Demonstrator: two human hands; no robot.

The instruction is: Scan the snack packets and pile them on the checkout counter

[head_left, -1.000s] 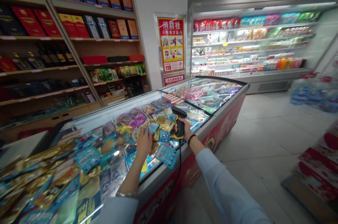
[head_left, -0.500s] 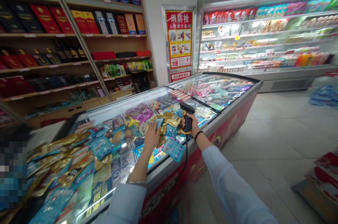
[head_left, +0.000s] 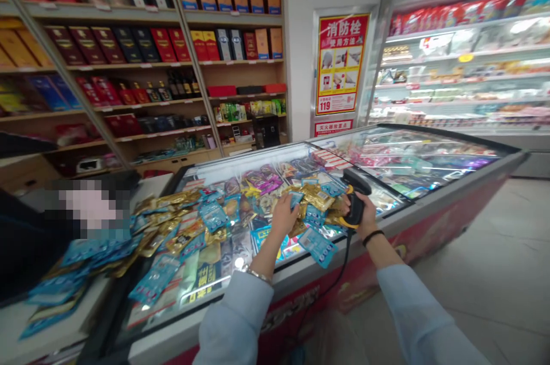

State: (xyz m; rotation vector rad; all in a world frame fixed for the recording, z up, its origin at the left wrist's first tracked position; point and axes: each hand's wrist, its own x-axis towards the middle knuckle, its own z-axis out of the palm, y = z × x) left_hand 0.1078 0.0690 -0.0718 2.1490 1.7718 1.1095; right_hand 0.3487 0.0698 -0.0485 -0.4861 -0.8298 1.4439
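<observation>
Red and yellow, the poster [head_left: 342, 67] on the wall reads 消防栓 使用方法, with 119 near its foot; the sign [head_left: 333, 127] below reads 灭火器放置点. Lettering on the side of the freezer [head_left: 442, 200] is too blurred to read. Bagged goods, some purple, show through its glass. On top lie gold and blue packets [head_left: 318, 200]: one heap between the hands, another spread leftward onto the counter [head_left: 26, 328]. The left hand [head_left: 283, 216] has its fingertips on a packet at the heap's edge; I cannot tell whether they pinch it. The right hand [head_left: 367, 216] is clamped around the grip of the scanner [head_left: 356, 210], just beside the heap, and the cable [head_left: 346, 250] hangs past the rim. One blue packet [head_left: 318, 246] juts over the front edge. The fridge [head_left: 533, 144] holds rows of packs; the shelves [head_left: 240, 75], boxes and bottles. Floor [head_left: 511, 250] stretches along the freezer at right.
</observation>
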